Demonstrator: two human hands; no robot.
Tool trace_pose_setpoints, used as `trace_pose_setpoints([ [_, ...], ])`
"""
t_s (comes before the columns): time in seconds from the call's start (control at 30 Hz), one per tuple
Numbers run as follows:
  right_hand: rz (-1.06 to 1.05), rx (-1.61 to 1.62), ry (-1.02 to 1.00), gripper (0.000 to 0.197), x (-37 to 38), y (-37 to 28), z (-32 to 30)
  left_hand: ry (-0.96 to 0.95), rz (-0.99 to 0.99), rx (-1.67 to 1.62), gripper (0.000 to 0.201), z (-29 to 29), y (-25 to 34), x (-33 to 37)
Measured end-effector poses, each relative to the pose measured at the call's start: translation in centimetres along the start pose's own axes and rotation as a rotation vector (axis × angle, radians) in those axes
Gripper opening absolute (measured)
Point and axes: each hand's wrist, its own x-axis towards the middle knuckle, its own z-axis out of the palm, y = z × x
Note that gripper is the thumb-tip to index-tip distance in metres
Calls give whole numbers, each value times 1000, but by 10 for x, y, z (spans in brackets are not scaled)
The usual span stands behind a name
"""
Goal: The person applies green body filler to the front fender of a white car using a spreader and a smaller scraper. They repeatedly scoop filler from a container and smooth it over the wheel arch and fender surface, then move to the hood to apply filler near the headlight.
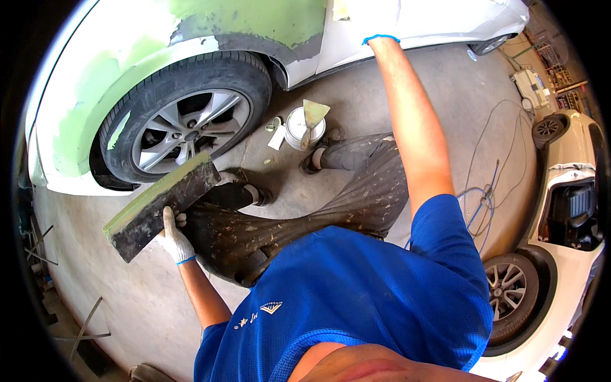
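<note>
I lose the right hand (374, 23) in white glare, fingers indistinct; left of them, a yellowish object (341, 10) is cut off above.

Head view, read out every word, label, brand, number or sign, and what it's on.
Blue shirt: white lettering and an emblem; printed words aren't copied here.
Upper-left car's tyre: any markings too small to read.
White tub: any markings too small to read.

Left hand (174, 242) gloved, curled, thumb extended; right arm (412, 121) stretched forward; right hand (375, 24) gloved, details washed out.
</note>
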Motion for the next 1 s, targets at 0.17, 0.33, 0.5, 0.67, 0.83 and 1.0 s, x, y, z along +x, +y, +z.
trace_pose_setpoints([
  [0.17, 7, -15, -2, 26, -11, -2, 8, 7, 6, -5, 30, 1, 3, -2],
  [0.33, 19, -35, -2, 26, -19, -3, 9, 9, 7, -11, 29, 1, -1, 0],
  [0.5, 26, -43, -7, 26, -24, -1, 20, 12, 10, -9, 29, -1, -1, -1],
  [0.67, 36, -60, -8, 26, -30, -1, 24, 25, 5, -11, 29, 0, -2, -1],
  [0.83, 46, -66, -6, 26, -37, 0, 26, 10, 14, -18, 29, 0, -1, -1],
  [1.0, 57, -68, -9, 26, -44, 1, 26, 11, 14, 4, 29, -1, 0, -2],
])
